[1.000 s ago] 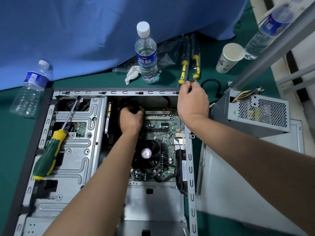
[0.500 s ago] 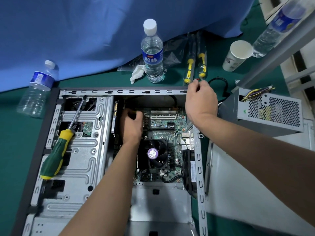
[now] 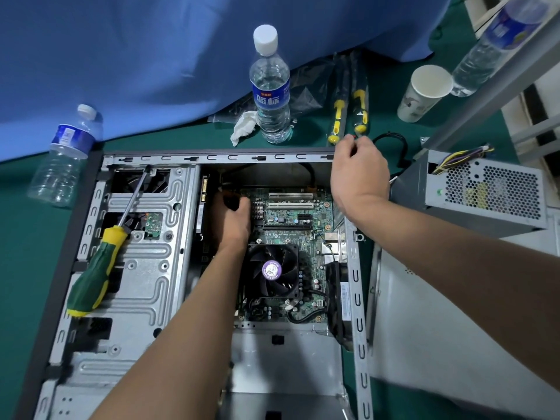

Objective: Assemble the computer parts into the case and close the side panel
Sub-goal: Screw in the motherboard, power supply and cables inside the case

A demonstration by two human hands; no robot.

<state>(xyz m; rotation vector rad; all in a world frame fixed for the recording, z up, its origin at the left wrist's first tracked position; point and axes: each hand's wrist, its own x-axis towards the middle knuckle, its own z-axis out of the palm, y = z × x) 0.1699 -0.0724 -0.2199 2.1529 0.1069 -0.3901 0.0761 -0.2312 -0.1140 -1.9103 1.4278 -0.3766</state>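
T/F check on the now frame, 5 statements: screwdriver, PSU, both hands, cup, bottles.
1. The green and yellow screwdriver lies on the metal drive cage inside the case. True.
2. The power supply is mounted inside the case. False: it sits outside, to the right of the case.
3. The left hand is down inside the case, beside the motherboard. True.
4. The right hand holds the screwdriver. False: it is at the case's far right corner, pinching something small.
5. The paper cup lies tipped over inside the case. False: it stands on the green table behind the case.
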